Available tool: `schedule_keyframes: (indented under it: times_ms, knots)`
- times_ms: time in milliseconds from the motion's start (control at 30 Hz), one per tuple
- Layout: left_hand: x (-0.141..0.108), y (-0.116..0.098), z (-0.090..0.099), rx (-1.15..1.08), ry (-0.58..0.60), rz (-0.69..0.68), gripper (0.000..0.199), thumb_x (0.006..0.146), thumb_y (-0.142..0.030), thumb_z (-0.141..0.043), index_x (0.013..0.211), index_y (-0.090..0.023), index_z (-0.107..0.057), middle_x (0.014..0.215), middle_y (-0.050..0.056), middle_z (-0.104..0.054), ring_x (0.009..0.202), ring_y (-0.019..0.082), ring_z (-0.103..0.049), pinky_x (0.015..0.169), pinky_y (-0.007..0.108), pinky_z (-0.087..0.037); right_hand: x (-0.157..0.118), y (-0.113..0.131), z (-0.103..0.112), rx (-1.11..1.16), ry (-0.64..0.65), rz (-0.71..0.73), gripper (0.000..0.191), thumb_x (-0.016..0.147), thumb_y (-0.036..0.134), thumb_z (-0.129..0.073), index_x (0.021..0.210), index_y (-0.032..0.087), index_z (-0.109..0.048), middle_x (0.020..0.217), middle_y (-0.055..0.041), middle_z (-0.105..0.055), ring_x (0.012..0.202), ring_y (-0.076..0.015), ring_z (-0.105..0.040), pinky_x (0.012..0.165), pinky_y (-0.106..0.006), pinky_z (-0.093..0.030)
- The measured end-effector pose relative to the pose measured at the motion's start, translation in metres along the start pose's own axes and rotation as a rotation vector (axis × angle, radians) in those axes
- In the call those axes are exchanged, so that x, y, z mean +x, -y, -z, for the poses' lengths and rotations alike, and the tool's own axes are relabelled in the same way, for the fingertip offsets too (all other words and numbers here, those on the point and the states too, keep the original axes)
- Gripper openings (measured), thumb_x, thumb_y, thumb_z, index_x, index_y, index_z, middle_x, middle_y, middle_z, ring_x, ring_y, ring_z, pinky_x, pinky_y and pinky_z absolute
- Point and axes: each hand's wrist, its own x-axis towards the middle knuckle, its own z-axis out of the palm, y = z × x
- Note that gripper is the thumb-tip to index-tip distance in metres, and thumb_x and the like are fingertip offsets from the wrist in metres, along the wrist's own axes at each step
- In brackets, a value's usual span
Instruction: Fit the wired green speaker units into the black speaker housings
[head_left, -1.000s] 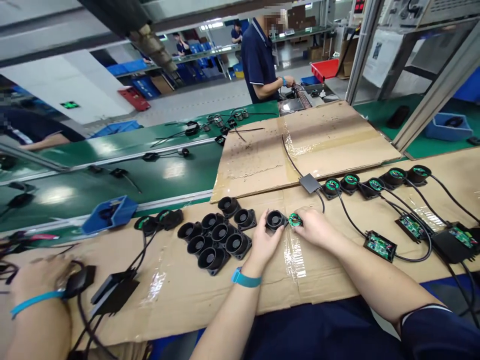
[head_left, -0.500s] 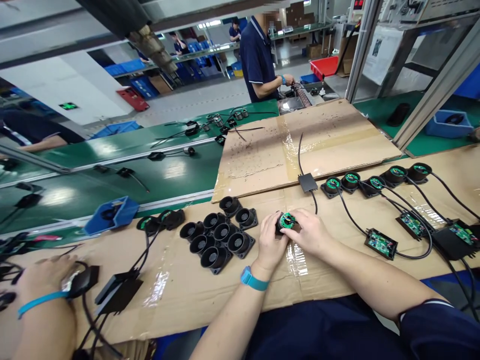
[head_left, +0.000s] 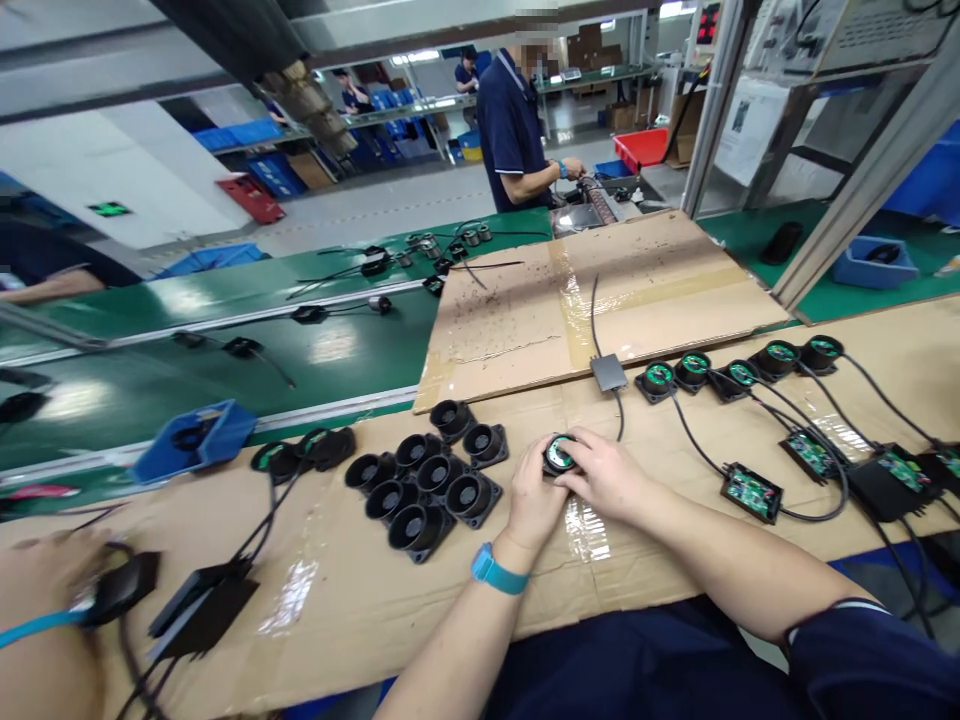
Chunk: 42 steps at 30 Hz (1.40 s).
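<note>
The left hand (head_left: 534, 500) is closed around a black cup (head_left: 550, 468); the right hand (head_left: 611, 474) touches its green board (head_left: 557, 452), grip unclear

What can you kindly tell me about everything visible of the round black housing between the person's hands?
The black housing is round and looks like plastic, its mouth turned up toward the camera. A green circuit board shows within its rim, partly covered by the right hand. The left hand grips its side. Its lower part is hidden, so whether it touches the cardboard cannot be told.
</note>
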Motion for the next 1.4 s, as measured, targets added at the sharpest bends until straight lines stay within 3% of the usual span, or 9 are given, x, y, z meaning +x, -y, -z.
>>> schedule_keyframes:
  times_ms: [167,233,367,533,667,867,1067,1267,1400]
  knots:
    - [-0.002,0.01,0.001,-0.144,0.181,0.084,0.117,0.069,-0.054,-0.086,0.158,-0.025,-0.017,0.139,0.016,-0.058,0.128,0.033,-0.059,0.112,0.056,-0.045,0.004,-0.004,0.002,-0.114,0.08,-0.07,0.03,0.087,0.037,-0.073,0.112,0.021,-0.069,0.108,-0.0083,-0.067,0.097,-0.0224,-0.067,0.088,-0.034,-0.055]
    - [-0.001,0.012,0.003,-0.266,0.168,0.045,0.129,0.063,-0.074,-0.08,0.159,-0.024,-0.011,0.144,0.02,-0.053,0.133,0.036,-0.055,0.113,0.058,-0.044,0.003,-0.003,0.007,-0.124,0.062,-0.052,0.031,0.088,0.041,-0.071,0.111,0.02,-0.069,0.107,-0.0086,-0.067,0.094,-0.0225,-0.067,0.085,-0.033,-0.055]
    - [0.002,0.015,0.009,-0.395,-0.003,-0.023,0.112,0.074,-0.09,-0.05,0.155,-0.018,-0.024,0.143,0.025,-0.051,0.131,0.039,-0.056,0.109,0.062,-0.046,0.0,0.004,0.014,-0.128,-0.11,-0.019,0.042,0.092,0.049,-0.065,0.125,0.024,-0.064,0.123,-0.0099,-0.065,0.104,-0.0232,-0.067,0.089,-0.032,-0.056]
    - [0.005,0.018,0.01,-0.387,-0.062,-0.053,0.105,0.073,-0.09,-0.05,0.146,-0.016,-0.037,0.134,0.023,-0.058,0.119,0.039,-0.063,0.102,0.062,-0.052,0.008,0.011,0.012,-0.319,0.14,-0.145,0.03,0.091,0.048,-0.065,0.102,0.02,-0.07,0.103,-0.0085,-0.07,0.081,-0.0235,-0.07,0.069,-0.032,-0.058]
    - [0.004,0.021,0.011,-0.342,-0.1,-0.065,0.092,0.082,-0.084,-0.047,0.143,-0.016,-0.041,0.134,0.021,-0.058,0.12,0.037,-0.062,0.102,0.058,-0.052,0.006,0.015,0.012,-0.25,-0.023,-0.102,0.039,0.095,0.047,-0.061,0.122,0.02,-0.066,0.121,-0.0128,-0.067,0.1,-0.0244,-0.07,0.084,-0.032,-0.058]
    - [-0.006,0.011,0.01,-0.195,-0.044,-0.078,0.088,0.088,-0.083,-0.033,0.141,-0.014,-0.043,0.134,0.022,-0.056,0.123,0.033,-0.059,0.104,0.053,-0.05,0.0,0.001,-0.006,-0.242,0.082,-0.152,0.031,0.094,0.031,-0.062,0.121,0.017,-0.07,0.127,-0.0166,-0.067,0.108,-0.0283,-0.07,0.094,-0.038,-0.057]
    - [0.006,0.0,0.006,-0.113,0.11,-0.047,0.091,0.079,-0.076,-0.063,0.145,-0.018,-0.039,0.139,0.018,-0.055,0.13,0.032,-0.054,0.113,0.051,-0.045,0.003,-0.043,-0.006,-0.105,-0.217,0.12,0.042,0.098,0.049,-0.055,0.12,0.016,-0.072,0.122,-0.015,-0.071,0.112,-0.0287,-0.069,0.101,-0.044,-0.053]
    - [0.009,-0.017,0.007,0.085,0.137,-0.077,0.074,0.084,-0.043,-0.074,0.144,-0.019,-0.039,0.137,0.014,-0.057,0.127,0.031,-0.054,0.112,0.05,-0.045,0.013,-0.07,0.004,-0.328,-0.315,-0.074,0.055,0.095,0.065,-0.046,0.093,0.019,-0.076,0.099,-0.0124,-0.077,0.099,-0.0345,-0.069,0.1,-0.057,-0.042]
    - [0.011,-0.024,-0.001,0.155,0.08,0.007,0.064,0.08,-0.038,-0.077,0.134,-0.019,-0.047,0.127,0.014,-0.061,0.117,0.032,-0.057,0.104,0.053,-0.049,0.015,-0.078,-0.007,-0.209,-0.172,-0.161,0.056,0.095,0.066,-0.041,0.091,0.022,-0.076,0.098,-0.0108,-0.077,0.1,-0.0335,-0.069,0.095,-0.051,-0.047]
